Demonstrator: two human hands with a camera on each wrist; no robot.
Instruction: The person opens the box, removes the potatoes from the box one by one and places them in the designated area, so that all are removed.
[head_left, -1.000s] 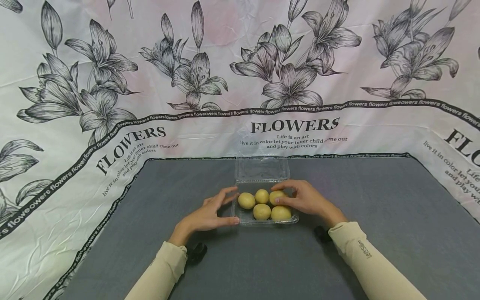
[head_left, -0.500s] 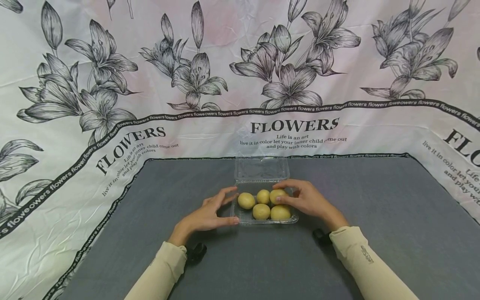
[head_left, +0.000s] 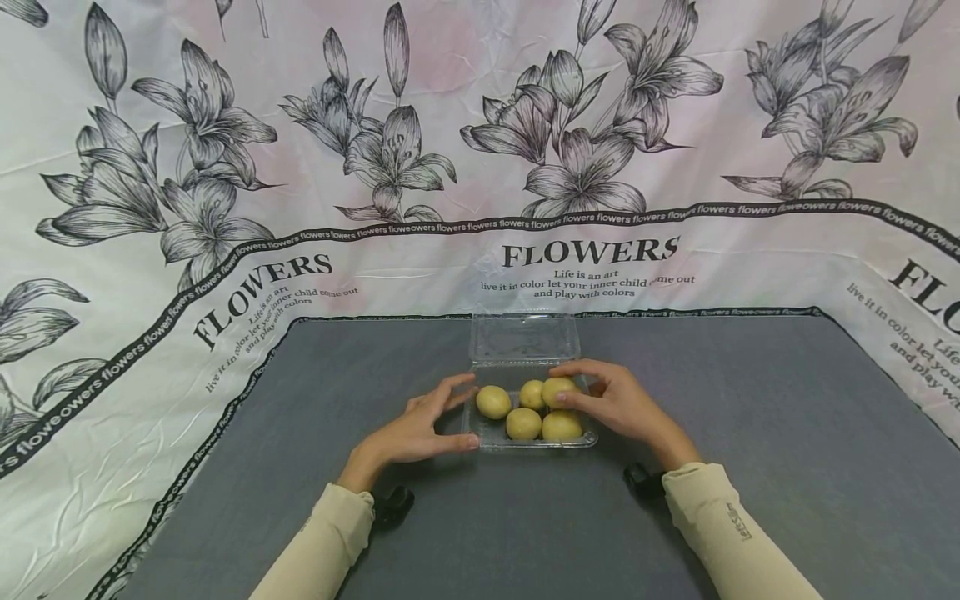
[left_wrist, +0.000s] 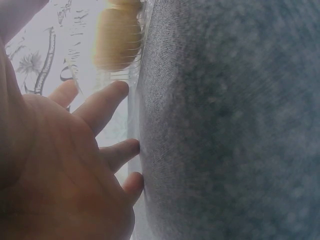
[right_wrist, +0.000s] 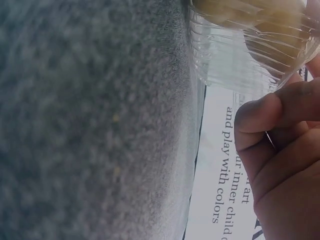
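A clear plastic clamshell box [head_left: 491, 437] sits on the table with its lid raised, holding several yellow, rounded fruits whose kind I cannot tell. My right hand [head_left: 626, 408] pinches the back-right yellow fruit [head_left: 557, 390] between thumb and fingers, over the box's right side. Against that fruit's left side lies a smaller yellow one [head_left: 531, 394]. At the box's left end, my left hand [head_left: 412, 429] is spread, thumb towards the front corner and fingers towards the back; the nearest fruit is the left yellow one [head_left: 492, 402]. In the left wrist view, its fingers [left_wrist: 107, 102] are extended beside the box wall.
Two more yellow fruits, one at the front middle [head_left: 523, 423] and one at the front right [head_left: 562, 426], lie in the box. The raised clear lid [head_left: 525, 337] stands behind it. A grey cloth [head_left: 300, 392] covers the table, and a flower-printed curtain [head_left: 420, 267] hangs at the back.
My right hand has shifted slightly to the right with the back-right fruit. The smaller fruit beside it has moved right too, widening the gap to the left fruit. My left hand stays put.
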